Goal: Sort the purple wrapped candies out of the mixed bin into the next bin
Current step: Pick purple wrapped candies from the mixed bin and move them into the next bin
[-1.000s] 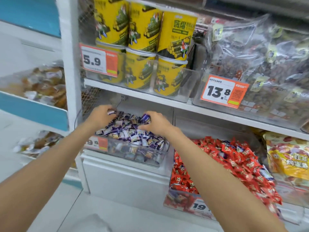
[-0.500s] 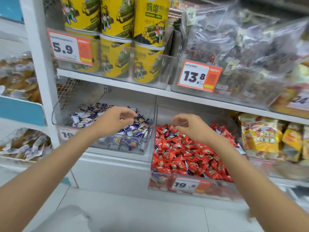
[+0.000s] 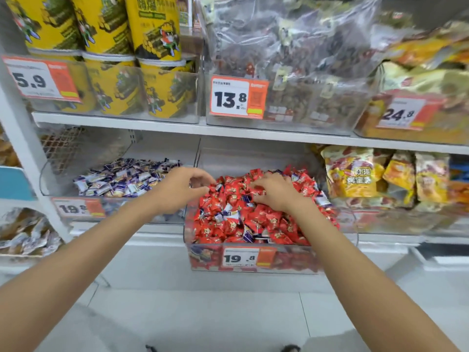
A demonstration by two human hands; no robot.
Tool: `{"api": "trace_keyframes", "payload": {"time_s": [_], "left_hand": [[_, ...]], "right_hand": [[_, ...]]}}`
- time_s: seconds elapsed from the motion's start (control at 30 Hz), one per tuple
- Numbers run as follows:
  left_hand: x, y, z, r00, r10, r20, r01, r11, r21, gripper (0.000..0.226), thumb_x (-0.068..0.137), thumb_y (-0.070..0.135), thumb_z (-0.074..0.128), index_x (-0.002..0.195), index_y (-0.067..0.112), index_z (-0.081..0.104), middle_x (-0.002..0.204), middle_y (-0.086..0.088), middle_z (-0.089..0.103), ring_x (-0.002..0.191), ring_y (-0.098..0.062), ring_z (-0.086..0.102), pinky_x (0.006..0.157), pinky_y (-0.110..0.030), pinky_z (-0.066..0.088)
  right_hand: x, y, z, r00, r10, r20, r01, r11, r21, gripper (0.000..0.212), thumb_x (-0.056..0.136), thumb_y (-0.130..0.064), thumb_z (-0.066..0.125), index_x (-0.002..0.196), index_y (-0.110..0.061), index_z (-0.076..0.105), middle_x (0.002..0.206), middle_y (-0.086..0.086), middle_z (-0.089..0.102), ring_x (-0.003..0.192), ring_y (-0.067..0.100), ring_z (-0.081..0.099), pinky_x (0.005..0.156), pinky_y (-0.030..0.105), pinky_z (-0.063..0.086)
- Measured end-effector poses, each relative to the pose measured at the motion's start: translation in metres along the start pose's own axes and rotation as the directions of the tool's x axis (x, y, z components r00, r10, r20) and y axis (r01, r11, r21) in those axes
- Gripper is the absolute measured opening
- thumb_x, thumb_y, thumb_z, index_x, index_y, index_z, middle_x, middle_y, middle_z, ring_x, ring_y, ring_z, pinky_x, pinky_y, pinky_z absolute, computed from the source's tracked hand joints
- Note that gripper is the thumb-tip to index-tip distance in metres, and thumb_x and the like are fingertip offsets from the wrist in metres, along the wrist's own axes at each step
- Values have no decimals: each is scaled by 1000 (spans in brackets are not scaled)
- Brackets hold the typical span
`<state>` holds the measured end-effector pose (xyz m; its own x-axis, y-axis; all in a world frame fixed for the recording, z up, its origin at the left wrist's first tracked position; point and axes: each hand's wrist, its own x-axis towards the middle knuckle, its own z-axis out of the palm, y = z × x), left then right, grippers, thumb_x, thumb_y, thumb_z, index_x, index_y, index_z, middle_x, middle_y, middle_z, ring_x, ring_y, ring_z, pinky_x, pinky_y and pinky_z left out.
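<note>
The mixed bin (image 3: 294,261), a clear tub on the lower shelf, is heaped with red wrapped candies (image 3: 274,221). A few purple wrapped candies (image 3: 229,214) lie among them near the middle and front. To its left, the clear neighbouring bin (image 3: 45,179) holds a pile of purple candies (image 3: 127,177). My left hand (image 3: 181,190) hovers at the mixed bin's left rim with fingers loosely curled and nothing seen in them. My right hand (image 3: 275,191) is palm down over the red pile, its bent fingertips touching the candies.
A white shelf board (image 3: 253,133) runs just above the bins and limits headroom. On it stand yellow canisters (image 3: 154,29) and clear bags of snacks (image 3: 291,52). Yellow snack packs (image 3: 352,174) sit right of the mixed bin. Grey floor lies below.
Both hands have left the purple bin and moved right to the mixed bin. The right hand has dropped onto the red pile. The view has shifted right and closer.
</note>
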<state>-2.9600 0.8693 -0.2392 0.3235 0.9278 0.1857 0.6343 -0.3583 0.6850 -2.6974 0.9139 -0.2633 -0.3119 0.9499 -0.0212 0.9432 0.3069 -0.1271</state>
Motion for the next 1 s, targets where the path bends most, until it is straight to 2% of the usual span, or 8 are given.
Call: {"api": "trace_keyframes", "payload": {"time_s": [0.13,0.27,0.37,0.47,0.63,0.73,0.87,1.0], "left_hand": [[11,10,9,999,-9,45,11,1000,-25,20,85,7,72,98,22,72,86,15,69,74,7,62,69,-8,43],[24,30,34,968,-11,251,3,999,33,17,84,22,74,101,20,73,93,7,72,81,-4,63,77,-24,52],[29,42,69,873,-135,469,54,982,183,59,77,50,75,126,20,59,119,7,63,102,-9,60,89,-24,47],[34,40,100,854,-199,481,1,925,381,86,67,56,80,135,18,44,128,2,52,112,-18,53,93,-30,45],[45,30,89,909,-123,398,57,983,174,48,69,13,85,107,18,57,101,5,56,78,-11,54,57,-17,42],[51,25,66,948,-96,305,79,995,67,33,74,7,81,100,17,64,106,5,60,62,-2,59,63,-19,51],[54,23,47,939,-146,310,198,970,-144,27,85,-11,63,98,12,57,92,-5,61,79,-18,67,71,-32,58],[51,22,48,940,-119,319,142,989,-49,34,85,-16,50,92,16,56,89,-1,55,80,-19,57,76,-45,51]], "right_hand": [[-12,33,-10,998,32,-62,-22,988,151,42,89,-43,66,127,-27,61,131,7,57,126,29,47,107,46,36],[-39,39,-21,972,47,-230,50,916,399,43,91,-31,66,132,-22,59,132,1,58,127,17,47,108,33,34],[-54,40,-23,969,55,-241,62,889,454,41,93,-27,65,133,-23,57,134,-5,55,129,12,45,106,27,31],[-61,43,-20,980,76,-186,21,881,472,35,93,-25,64,128,-24,61,135,-5,54,129,10,44,100,22,30],[-69,41,-20,983,70,-171,18,884,467,27,93,-25,64,121,-23,65,133,-5,58,128,11,47,99,21,31],[-75,39,-27,977,97,-192,11,869,494,27,93,-23,64,120,-22,66,133,-7,58,126,10,47,98,21,31],[-74,24,-25,993,-63,-104,103,892,441,35,85,-32,73,119,-31,65,136,-5,54,131,13,42,115,41,30],[-53,12,4,972,-81,219,76,997,32,80,77,-54,72,147,-44,34,163,1,6,150,27,-2,117,56,-2]]}}
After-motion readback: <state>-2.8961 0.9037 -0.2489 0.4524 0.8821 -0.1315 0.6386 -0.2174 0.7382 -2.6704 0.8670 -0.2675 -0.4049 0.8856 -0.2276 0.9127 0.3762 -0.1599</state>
